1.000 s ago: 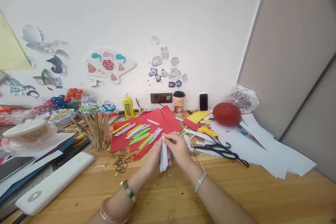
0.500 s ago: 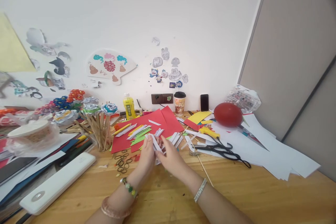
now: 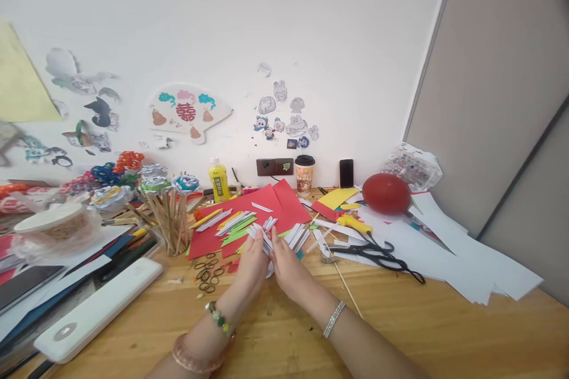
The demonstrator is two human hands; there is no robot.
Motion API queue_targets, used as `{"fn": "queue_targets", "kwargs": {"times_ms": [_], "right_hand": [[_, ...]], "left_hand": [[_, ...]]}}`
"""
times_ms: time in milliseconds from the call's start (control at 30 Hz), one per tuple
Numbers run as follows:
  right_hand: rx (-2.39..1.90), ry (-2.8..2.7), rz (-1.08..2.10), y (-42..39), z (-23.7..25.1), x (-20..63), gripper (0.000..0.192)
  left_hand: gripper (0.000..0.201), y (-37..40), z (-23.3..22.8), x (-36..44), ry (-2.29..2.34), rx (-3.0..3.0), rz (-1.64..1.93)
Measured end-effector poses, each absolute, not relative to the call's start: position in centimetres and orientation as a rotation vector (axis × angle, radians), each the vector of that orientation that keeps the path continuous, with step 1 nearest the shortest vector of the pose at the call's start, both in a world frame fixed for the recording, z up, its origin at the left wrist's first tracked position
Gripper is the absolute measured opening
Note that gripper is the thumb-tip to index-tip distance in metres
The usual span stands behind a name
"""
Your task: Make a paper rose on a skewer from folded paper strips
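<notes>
The wooden table (image 3: 284, 337) is strewn with paper at different stages. At the right, large white sheets (image 3: 471, 254) are left flat, so plenty of stock seems unused. Beyond the hands, red sheets (image 3: 284, 204) are spread out, also unfolded (folded pieces are laid on top of them). Black scissors (image 3: 380, 259) are left lying on the white sheets, held by neither hand.

Over the middle of the table, folded white paper (image 3: 266, 242) is gripped between the left hand (image 3: 254, 257) and the right hand (image 3: 287, 263), which are brought close together around it. Both hands are judged to be pressing it; how it is supported underneath cannot be told. This piece is taken to be unfinished, since it is not yet set down.

Just beyond the right hand, a group of white folded strips (image 3: 297, 237) is laid out, and green strips (image 3: 237, 230) are placed on the red paper; their folding appears done.

Smallest of all, rubber bands (image 3: 208, 275) are scattered beside the left hand, apparently unused. None can be seen around the held paper, though its lower part is mostly hidden.
</notes>
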State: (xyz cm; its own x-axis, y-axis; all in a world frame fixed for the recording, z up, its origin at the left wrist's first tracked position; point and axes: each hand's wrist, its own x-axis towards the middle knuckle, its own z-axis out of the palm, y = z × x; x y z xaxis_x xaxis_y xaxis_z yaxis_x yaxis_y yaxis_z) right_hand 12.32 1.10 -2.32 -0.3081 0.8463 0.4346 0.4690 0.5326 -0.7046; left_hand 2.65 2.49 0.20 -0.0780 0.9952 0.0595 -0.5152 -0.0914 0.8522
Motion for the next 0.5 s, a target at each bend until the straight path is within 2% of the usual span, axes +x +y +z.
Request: {"fn": "queue_targets", "kwargs": {"times_ms": [333,500], "right_hand": [[-1.447,-2.241,-0.003,0.9,-1.2,12.0,0.053],[-1.387,-2.212,0.021,1.5,-1.8,11.8,0.058]], "left_hand": [[0.036,2.4,0.3,2.7,0.751,0.694,1.518],[0.031,2.8,0.2,2.4,0.729,0.736,1.377]]}}
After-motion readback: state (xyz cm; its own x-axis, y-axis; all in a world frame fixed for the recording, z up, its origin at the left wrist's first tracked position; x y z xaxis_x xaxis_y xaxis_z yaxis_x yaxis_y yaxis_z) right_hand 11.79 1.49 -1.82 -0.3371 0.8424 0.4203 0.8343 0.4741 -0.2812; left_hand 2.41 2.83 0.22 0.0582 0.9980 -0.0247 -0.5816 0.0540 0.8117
